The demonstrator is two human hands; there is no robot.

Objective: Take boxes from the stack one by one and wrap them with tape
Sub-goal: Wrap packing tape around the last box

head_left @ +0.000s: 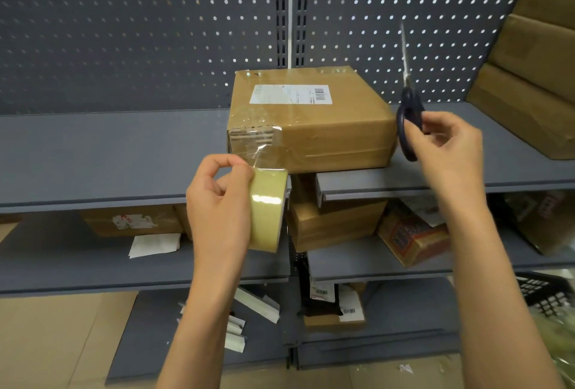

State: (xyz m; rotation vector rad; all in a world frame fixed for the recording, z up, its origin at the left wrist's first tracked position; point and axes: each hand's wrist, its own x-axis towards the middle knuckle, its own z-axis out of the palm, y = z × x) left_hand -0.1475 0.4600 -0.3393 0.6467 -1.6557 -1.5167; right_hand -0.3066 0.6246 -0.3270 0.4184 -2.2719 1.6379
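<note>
While left fingers (231, 170) grip glossy tape roll (268, 209), right fingers (435, 136) clutch scissors (410, 114).

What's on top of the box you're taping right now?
A white shipping label with a barcode lies flat on top of the box, with clear tape at its corners. Nothing else rests on it; its underside is hidden.

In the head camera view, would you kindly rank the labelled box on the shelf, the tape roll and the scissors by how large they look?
1. Labelled box, clearly the largest.
2. Tape roll, held in the left hand.
3. Scissors, held in the right hand: long but thin. The roll is nearer the camera, so ranks two and three are unsure.
</note>
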